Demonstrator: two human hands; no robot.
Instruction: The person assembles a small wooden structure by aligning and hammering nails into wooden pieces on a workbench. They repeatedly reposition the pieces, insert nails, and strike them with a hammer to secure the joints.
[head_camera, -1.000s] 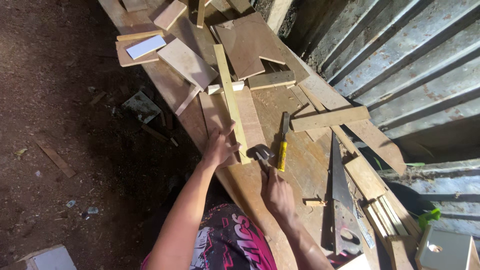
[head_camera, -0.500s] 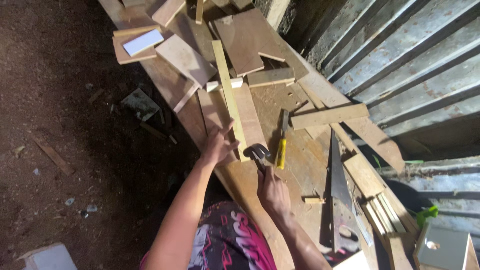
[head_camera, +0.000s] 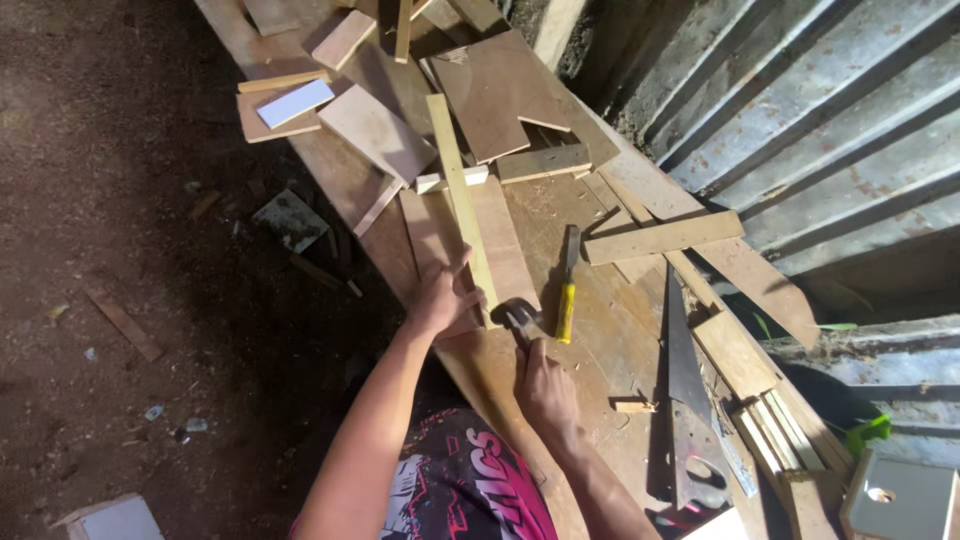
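1. Head view looks down on your long wooden bench (head_camera: 600, 330), which runs from the top left of the frame to the bottom right beside a corrugated metal wall (head_camera: 800, 130).
2. Your left hand (head_camera: 445, 295) lies flat with fingers spread on a wide board (head_camera: 500, 240), pressing against the near end of a pale yellow wood strip (head_camera: 458, 190) that lies lengthwise on that board.
3. Your right hand (head_camera: 545, 390) is closed around the handle of a hammer (head_camera: 518, 318); its dark metal head sits at the near end of the strip, just beside your left hand's fingers.
4. You cannot tell from this angle whether the hammer head is touching the wood or held just above it.
5. A chisel (head_camera: 567, 285) with a yellow handle lies on the bench just to the right of the hammer, with its blade pointing away from you.
6. A handsaw (head_camera: 685, 400) lies farther right, near the bench's edge, its handle toward you.
7. A small wood offcut (head_camera: 633, 405) sits between your right hand and the saw.
8. A long plank (head_camera: 665, 238) rests crosswise beyond the chisel, near the wall.
9. Farther up the bench lie a brown panel (head_camera: 495, 90) and several loose boards, one with a white rectangular piece (head_camera: 295, 102) on top of it.
10. To the left of the bench, the dirt floor (head_camera: 120, 250) holds scattered scraps of wood.
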